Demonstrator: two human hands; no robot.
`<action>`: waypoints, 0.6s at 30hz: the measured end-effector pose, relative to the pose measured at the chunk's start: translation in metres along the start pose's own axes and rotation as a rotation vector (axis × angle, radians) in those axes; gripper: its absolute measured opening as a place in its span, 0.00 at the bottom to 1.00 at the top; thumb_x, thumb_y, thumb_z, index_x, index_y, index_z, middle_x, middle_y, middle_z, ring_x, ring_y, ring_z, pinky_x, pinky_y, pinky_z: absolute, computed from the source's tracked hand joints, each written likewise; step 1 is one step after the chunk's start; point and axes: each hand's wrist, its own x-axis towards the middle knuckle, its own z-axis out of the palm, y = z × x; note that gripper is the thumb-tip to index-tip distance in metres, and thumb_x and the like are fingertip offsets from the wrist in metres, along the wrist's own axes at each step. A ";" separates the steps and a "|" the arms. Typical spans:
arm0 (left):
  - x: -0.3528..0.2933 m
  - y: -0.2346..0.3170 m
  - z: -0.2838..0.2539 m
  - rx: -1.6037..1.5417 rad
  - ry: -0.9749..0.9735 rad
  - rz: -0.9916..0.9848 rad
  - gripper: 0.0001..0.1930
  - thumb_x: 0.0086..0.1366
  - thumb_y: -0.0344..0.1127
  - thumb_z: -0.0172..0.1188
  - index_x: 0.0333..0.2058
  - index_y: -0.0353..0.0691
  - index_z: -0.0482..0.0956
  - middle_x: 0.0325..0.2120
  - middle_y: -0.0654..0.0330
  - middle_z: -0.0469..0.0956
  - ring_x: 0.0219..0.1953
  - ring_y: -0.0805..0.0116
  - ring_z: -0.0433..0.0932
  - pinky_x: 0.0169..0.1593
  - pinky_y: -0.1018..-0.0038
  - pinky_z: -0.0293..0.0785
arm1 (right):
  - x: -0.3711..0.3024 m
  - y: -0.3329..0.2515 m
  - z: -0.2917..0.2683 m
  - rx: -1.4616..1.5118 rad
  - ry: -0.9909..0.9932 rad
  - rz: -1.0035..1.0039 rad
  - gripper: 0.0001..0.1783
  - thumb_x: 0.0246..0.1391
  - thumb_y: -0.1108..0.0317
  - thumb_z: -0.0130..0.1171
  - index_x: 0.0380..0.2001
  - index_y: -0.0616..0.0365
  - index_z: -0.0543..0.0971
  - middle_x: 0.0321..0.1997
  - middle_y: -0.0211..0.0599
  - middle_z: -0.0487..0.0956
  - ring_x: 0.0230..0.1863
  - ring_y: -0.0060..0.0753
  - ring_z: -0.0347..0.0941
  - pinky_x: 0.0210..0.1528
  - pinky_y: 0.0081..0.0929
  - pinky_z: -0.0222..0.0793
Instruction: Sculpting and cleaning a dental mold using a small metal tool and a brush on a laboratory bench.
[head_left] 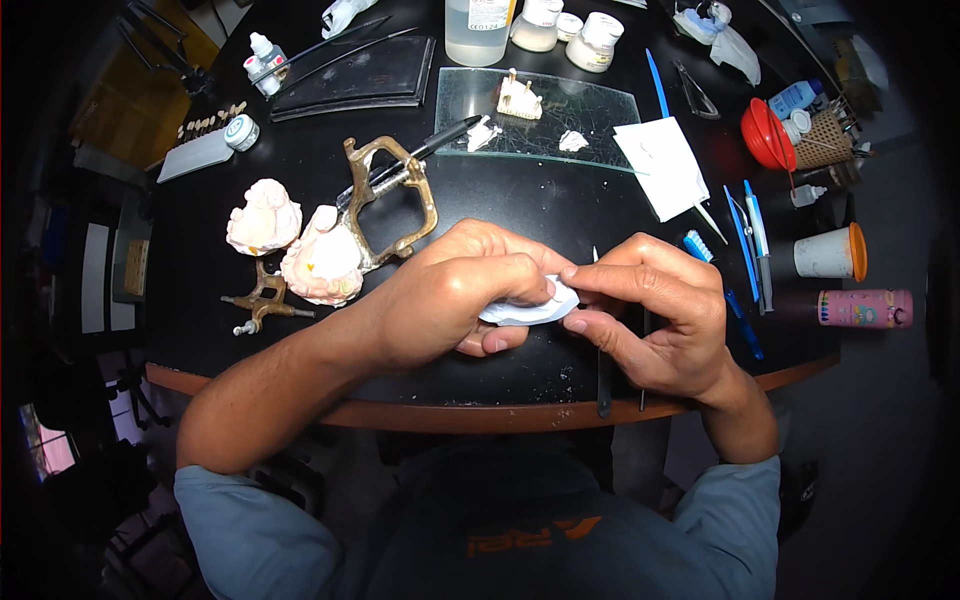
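Note:
My left hand (485, 285) is wrapped around a small white plaster-like piece (532, 313) with a smooth, angled edge, just above the table's front part. Its thumb and fingers cover much of the piece, so its upper shape is hidden. My right hand (650, 310) pinches the right end of the same piece between thumb and fingertips. Under the right hand lie slim dark hand tools, among them a flat-bladed one (604, 385). White crumbs dot the tabletop below the hands.
Pink-white dental casts (322, 262) and a brass articulator frame (425, 205) lie left. Behind, a glass slab (590, 110) bears a small tooth model (519, 98). White paper (660, 165), blue tweezers (750, 240), a toothbrush (697, 246) and an orange-rimmed cup (825, 253) are right.

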 end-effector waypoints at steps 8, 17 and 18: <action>0.002 -0.002 0.003 0.071 -0.052 0.093 0.18 0.72 0.30 0.55 0.55 0.26 0.81 0.25 0.66 0.77 0.21 0.84 0.66 0.23 0.83 0.58 | -0.001 -0.001 -0.003 -0.008 0.058 -0.048 0.18 0.46 0.77 0.79 0.43 0.66 0.89 0.32 0.39 0.85 0.29 0.24 0.82 0.27 0.19 0.76; 0.002 -0.009 0.007 0.268 -0.004 0.159 0.26 0.67 0.26 0.52 0.63 0.26 0.72 0.34 0.65 0.77 0.28 0.82 0.68 0.33 0.82 0.64 | -0.002 0.004 0.002 -0.047 -0.025 -0.029 0.17 0.47 0.78 0.77 0.44 0.62 0.90 0.35 0.37 0.81 0.30 0.24 0.80 0.30 0.20 0.76; 0.002 -0.010 0.008 0.288 0.017 0.166 0.28 0.66 0.26 0.52 0.66 0.27 0.70 0.35 0.65 0.76 0.30 0.82 0.68 0.34 0.81 0.64 | -0.002 0.004 0.002 -0.046 -0.026 -0.026 0.17 0.47 0.78 0.77 0.44 0.62 0.90 0.35 0.37 0.81 0.30 0.24 0.80 0.30 0.20 0.76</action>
